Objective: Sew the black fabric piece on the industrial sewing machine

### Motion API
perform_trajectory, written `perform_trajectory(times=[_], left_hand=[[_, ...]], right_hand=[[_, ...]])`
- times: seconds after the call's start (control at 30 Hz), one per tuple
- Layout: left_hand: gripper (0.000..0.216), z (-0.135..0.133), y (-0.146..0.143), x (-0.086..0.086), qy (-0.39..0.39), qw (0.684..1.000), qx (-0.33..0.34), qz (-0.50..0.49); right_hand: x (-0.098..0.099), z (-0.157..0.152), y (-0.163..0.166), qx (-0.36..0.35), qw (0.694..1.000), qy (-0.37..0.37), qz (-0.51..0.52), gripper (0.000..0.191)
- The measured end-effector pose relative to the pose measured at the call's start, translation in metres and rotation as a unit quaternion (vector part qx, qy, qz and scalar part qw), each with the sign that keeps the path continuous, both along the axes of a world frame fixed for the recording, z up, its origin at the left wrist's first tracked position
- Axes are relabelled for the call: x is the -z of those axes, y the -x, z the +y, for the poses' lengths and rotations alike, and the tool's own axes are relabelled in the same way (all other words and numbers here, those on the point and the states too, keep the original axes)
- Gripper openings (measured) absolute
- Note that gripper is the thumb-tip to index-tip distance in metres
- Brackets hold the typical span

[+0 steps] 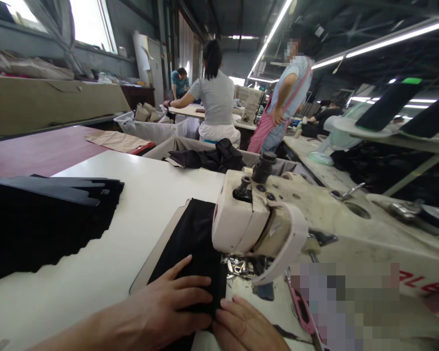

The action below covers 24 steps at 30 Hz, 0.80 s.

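My left hand (171,304) lies flat, fingers spread, on a strip of black fabric (192,239) that runs away from me under the head of a cream sewing machine (258,219). My right hand (247,326) presses the near end of the same fabric, just in front of the presser foot (241,267). The two hands touch each other at the fingertips. Neither hand grips anything; both rest on the cloth. A thin tan template or plate (157,251) shows beneath the fabric's left edge.
A stack of cut black pieces (40,219) lies at the left on the white table (131,195). Pink snips (302,309) lie right of the needle. A bin with dark cloth (208,157) stands behind. Three people work farther back; thread cones (384,105) stand at right.
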<state>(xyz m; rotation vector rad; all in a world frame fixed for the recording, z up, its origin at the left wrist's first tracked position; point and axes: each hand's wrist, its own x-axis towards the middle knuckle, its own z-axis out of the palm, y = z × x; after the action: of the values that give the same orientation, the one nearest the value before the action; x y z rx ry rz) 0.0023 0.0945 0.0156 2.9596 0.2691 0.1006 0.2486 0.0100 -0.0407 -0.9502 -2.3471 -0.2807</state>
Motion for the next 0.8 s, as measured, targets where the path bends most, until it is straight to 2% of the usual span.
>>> perform_trajectory(times=[0.17, 0.43, 0.57, 0.8], left_hand=[[0.033, 0.021, -0.005, 0.001, 0.051, 0.999, 0.007, 0.010], [0.032, 0.042, -0.015, 0.004, 0.082, 0.996, -0.025, -0.002], [0.031, 0.056, -0.018, 0.012, 0.084, 0.995, -0.036, -0.034], [0.038, 0.063, -0.020, 0.022, 0.040, 0.993, -0.089, -0.064]], right_hand=[[0.005, 0.003, -0.005, -0.005, 0.997, 0.032, -0.068, 0.032], [0.010, 0.005, -0.003, 0.086, 0.981, 0.047, -0.166, 0.064], [0.011, 0.001, 0.001, 0.115, 0.979, 0.077, -0.152, 0.070], [0.005, -0.003, 0.004, 0.110, 0.980, 0.124, -0.113, 0.067]])
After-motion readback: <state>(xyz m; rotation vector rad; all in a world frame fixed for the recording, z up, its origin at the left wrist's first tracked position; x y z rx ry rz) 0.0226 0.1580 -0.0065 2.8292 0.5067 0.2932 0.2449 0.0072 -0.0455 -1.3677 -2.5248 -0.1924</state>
